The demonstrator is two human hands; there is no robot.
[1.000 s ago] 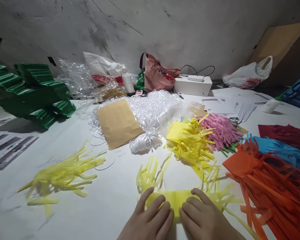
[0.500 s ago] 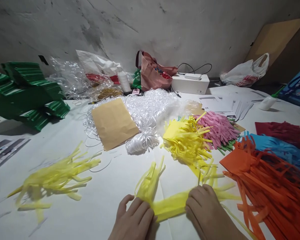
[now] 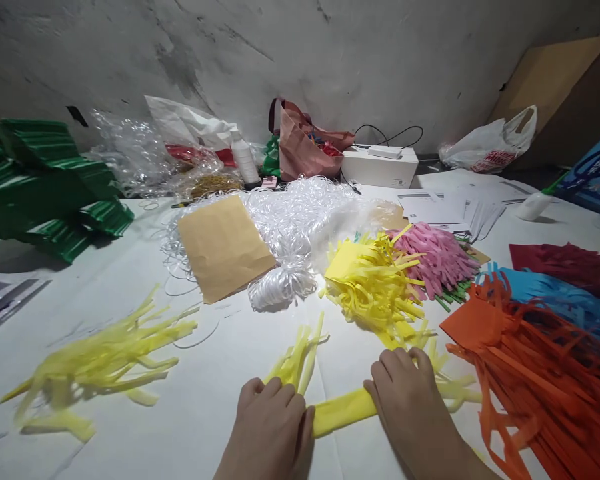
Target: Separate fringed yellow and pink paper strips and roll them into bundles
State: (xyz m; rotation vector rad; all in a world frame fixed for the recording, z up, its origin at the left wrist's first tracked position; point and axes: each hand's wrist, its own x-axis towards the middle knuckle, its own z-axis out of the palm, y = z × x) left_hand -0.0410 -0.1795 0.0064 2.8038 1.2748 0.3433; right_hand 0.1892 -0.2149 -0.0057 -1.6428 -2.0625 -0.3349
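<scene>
A sheet of yellow fringed paper [image 3: 344, 411] lies across the white tabletop in front of me, its middle gathered into a narrow, flat band. My left hand [image 3: 273, 423] is closed on the band's left end, and loose strips fan out beyond its fingers. At the other end my right hand [image 3: 413, 400] grips the band with bent fingers; more strips stick out to its right. Both thumbs are largely hidden. To the left lies a yellow tassel [image 3: 100, 360] with a twisted tip. Beyond my right hand sits a pile of yellow fringed sheets [image 3: 370, 287].
Orange fringed paper [image 3: 520, 360] is close to my right arm, with blue fringe [image 3: 555, 290] and pink fringe [image 3: 435, 260] behind. A brown paper sheet [image 3: 225, 247] rests on white cord [image 3: 300, 220]. Green stacked pieces [image 3: 50, 187] stand at left.
The yellow band between my hands has become narrower and denser, as if folded or rolled over. My right hand has shifted slightly up, and my left fingers cover more of the paper.
</scene>
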